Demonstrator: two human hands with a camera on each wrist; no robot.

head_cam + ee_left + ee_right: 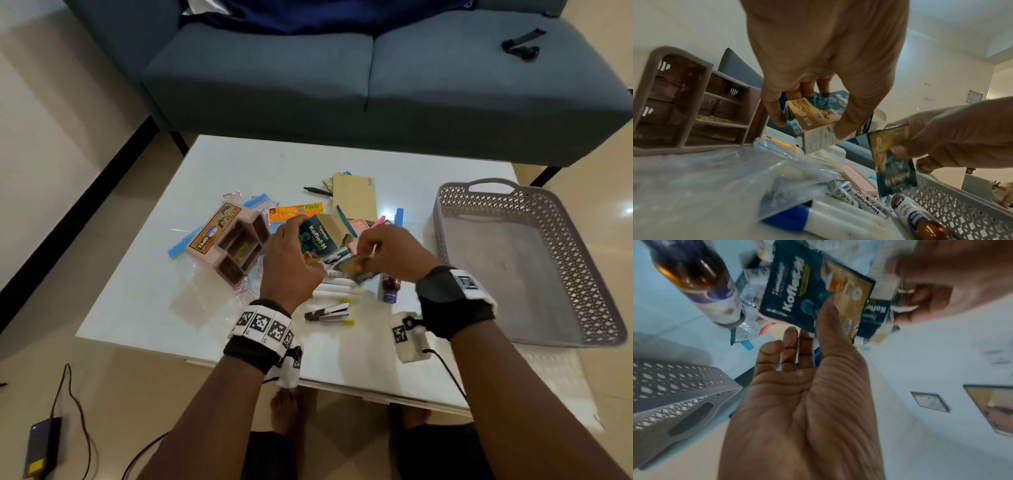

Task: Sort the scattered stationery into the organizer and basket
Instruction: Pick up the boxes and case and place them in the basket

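My left hand (295, 245) grips a small teal and gold Koflet-H box (317, 236) with its end flap open, lifted above the pile; the left wrist view shows thumb and fingers curled round the box (818, 139). Just to its right, my right hand (368, 253) pinches a matching teal sachet (356, 269) between thumb and fingers, as the right wrist view shows on the sachet (797, 288). The pink-brown organizer (233, 243) lies on its side left of my hands. The grey lattice basket (442, 219) stands at the table's right with nothing in it.
On the white table (154, 308) below my hands lie white markers (838, 219), a brown bottle (390, 287), a stapler (327, 312) and clear zip bags (715, 178). A brown envelope (354, 197), an orange pack (296, 210) and a black pen (317, 191) lie farther back. A blue sofa (342, 85) stands behind.
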